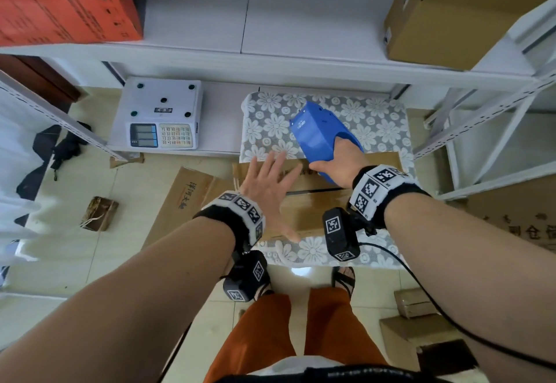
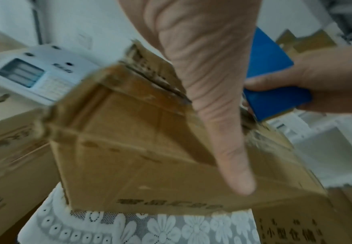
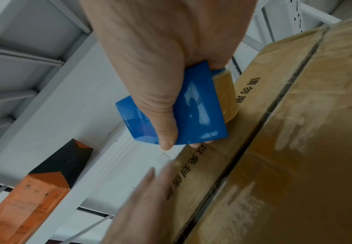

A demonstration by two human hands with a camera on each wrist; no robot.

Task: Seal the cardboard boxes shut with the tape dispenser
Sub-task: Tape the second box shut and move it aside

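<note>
Head view, centre of frame: I had the brown cardboard box point(image 1: 316, 202) lying on a table draped in white floral lace cloth point(image 1: 370, 118), its long axis running left to right across the picture. Its two top flaps met at a dark seam point(image 1: 319, 192) along that same axis, and glossy tape already covered the near flap.

My right hand point(image 1: 340, 161) was wrapped around the blue plastic tape dispenser point(image 1: 319, 136), thumb along one side and fingers around the other, at the far edge of the box just right of centre. The dispenser's long axis ran diagonally, its nose pointing toward the upper left of the head view and its rear end buried in my palm. In the right wrist view the roll of brownish tape point(image 3: 227, 99) showed at the dispenser's lower side, just above the printed far flap; whether it touched the cardboard I could not tell.

My left hand point(image 1: 270, 190) lay with fingers straight and spread, gripping nothing, over the left part of the box top; the left wrist view was blurred, and contact with the cardboard could not be confirmed.

Left of the table, a white electronic weighing scale with keypad point(image 1: 161, 115) sat on a low shelf. An orange-and-black carton point(image 1: 66, 12) occupied the upper left of the frame, another brown carton point(image 1: 451, 15) the upper right, on white metal shelving point(image 1: 240, 57).
</note>
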